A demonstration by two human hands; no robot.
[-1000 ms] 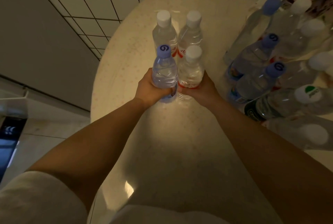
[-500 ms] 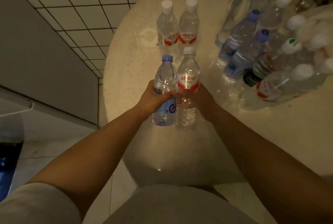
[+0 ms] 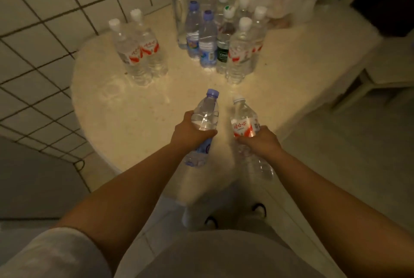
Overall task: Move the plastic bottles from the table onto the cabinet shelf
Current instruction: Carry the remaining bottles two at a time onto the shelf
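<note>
Hands: two, left hand [image 3: 190, 132] and right hand [image 3: 261, 141], lower centre, one bottle gripped in each: one blue-capped bottle [image 3: 206, 114], one white-capped bottle [image 3: 244, 121].

Upper left of table [image 3: 125, 116]: pair of bottles [image 3: 143, 49], two, both white caps, red labels.

Upper centre: cluster of bottles [image 3: 224, 38], ten caps countable, three blue, seven white; any behind cannot be told.

Bottles total: fourteen seen. Tables: one. Shoes [image 3: 211, 221], bottom centre: two.

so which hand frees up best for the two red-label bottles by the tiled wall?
Left, probably. The left hand is nearer that pair, but it grips the purple-cap bottle; the right hand grips the red-label bottle.
</note>
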